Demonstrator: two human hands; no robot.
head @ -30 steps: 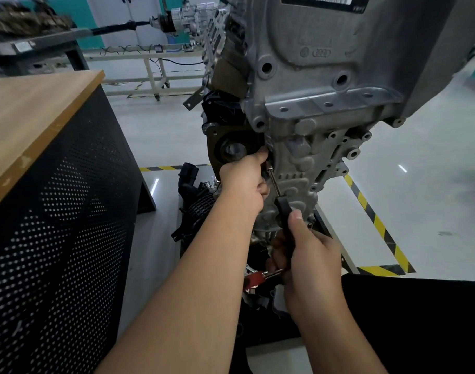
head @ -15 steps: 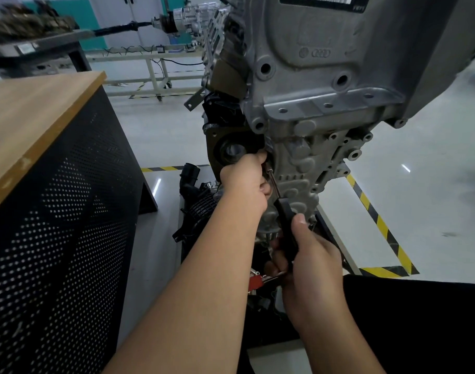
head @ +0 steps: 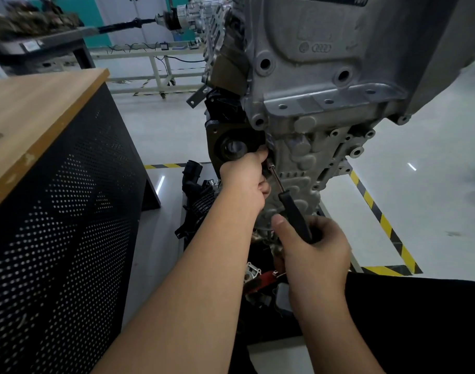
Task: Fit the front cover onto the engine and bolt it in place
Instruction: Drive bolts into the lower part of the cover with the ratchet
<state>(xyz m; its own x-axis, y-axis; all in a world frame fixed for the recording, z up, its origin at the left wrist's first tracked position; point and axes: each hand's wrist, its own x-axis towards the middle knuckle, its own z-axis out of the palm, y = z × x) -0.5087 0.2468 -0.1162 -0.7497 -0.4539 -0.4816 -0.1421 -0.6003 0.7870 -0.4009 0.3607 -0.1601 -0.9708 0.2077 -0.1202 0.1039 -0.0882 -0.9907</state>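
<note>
One screwdriver (head: 294, 209) was gripped by R hand (head: 316, 249), tip at one engine (head: 312, 109) cover (head: 298, 168); L hand (head: 244, 182) pinched near the tip.

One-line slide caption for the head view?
Right hand drives a screwdriver into the front cover while left hand steadies it.

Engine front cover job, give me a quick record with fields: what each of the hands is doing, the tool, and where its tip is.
left hand: fingers curled at the tool tip, against the front cover
right hand: grips the black handle
tool: driver, metal shaft, black handle
tip location: left edge of cover, beside left fingers
bolt: hidden
</note>
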